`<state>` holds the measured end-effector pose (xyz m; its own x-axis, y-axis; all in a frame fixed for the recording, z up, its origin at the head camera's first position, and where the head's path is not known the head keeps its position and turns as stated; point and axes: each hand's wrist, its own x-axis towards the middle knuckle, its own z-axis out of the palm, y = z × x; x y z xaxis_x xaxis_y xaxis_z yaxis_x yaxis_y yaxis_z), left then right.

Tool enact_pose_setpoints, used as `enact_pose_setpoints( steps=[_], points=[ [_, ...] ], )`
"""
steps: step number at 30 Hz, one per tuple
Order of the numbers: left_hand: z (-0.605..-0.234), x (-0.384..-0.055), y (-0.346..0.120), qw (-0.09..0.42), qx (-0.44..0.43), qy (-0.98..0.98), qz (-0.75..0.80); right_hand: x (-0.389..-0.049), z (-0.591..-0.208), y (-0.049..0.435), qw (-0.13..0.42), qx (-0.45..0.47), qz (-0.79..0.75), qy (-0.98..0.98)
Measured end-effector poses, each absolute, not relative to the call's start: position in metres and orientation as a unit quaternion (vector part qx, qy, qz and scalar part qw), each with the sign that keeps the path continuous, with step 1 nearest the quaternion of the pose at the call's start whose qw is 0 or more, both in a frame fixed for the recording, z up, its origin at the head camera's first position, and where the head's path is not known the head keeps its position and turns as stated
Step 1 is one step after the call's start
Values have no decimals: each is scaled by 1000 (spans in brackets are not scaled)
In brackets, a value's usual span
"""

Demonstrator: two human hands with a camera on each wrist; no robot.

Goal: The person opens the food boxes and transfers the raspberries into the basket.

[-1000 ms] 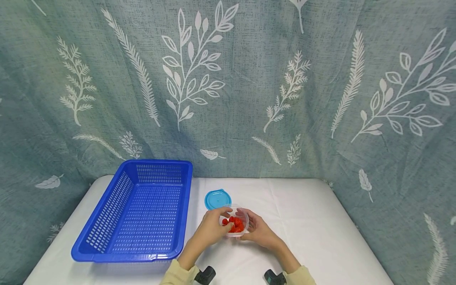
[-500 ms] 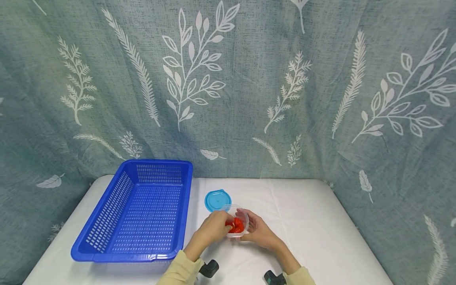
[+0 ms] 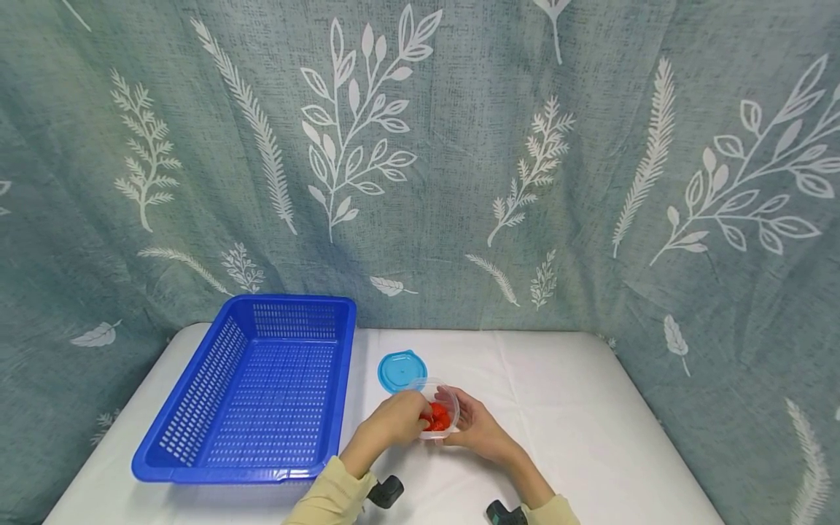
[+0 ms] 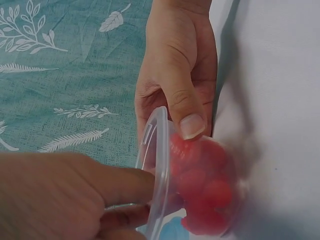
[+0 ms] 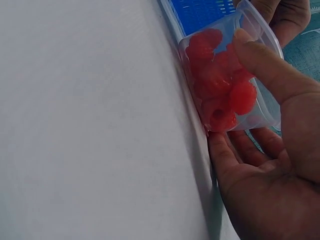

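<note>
A clear plastic tub (image 3: 456,408) with several red raspberries (image 5: 212,80) inside stands on the white cloth. My right hand (image 3: 482,430) holds the tub from the right, its thumb on one side wall and its fingers around the other. From the left, my left hand (image 3: 394,419) reaches over the rim with bent fingers at the raspberries. In the left wrist view, the left hand's index finger (image 4: 132,187) passes inside the rim; its fingertips are hidden, and I cannot tell whether they pinch a raspberry. A round blue lid (image 3: 402,371) lies just behind the tub.
To the left stands a large blue plastic basket (image 3: 348,379) with slotted walls; no contents show in it. A white cloth (image 3: 558,394) covers the table, and a green leaf-patterned curtain (image 3: 446,182) hangs behind and at the sides.
My left hand has moved deeper into the tub, its fingers going from spread at the rim to bent among the raspberries. The right hand keeps its hold on the tub.
</note>
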<state>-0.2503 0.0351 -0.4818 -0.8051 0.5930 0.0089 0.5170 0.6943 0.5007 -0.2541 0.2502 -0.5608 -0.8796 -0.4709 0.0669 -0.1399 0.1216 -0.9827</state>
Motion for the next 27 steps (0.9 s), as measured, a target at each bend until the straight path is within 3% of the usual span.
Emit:
enact_pose_setpoints(
  steps=[16,27],
  points=[
    [-492,-250,30,71,294,893,332,-253,-560,250,139,-206,-625,740],
    [-485,-246,27,77,307,897,309,-254,-561,252,135,-200,-623,744]
  ],
)
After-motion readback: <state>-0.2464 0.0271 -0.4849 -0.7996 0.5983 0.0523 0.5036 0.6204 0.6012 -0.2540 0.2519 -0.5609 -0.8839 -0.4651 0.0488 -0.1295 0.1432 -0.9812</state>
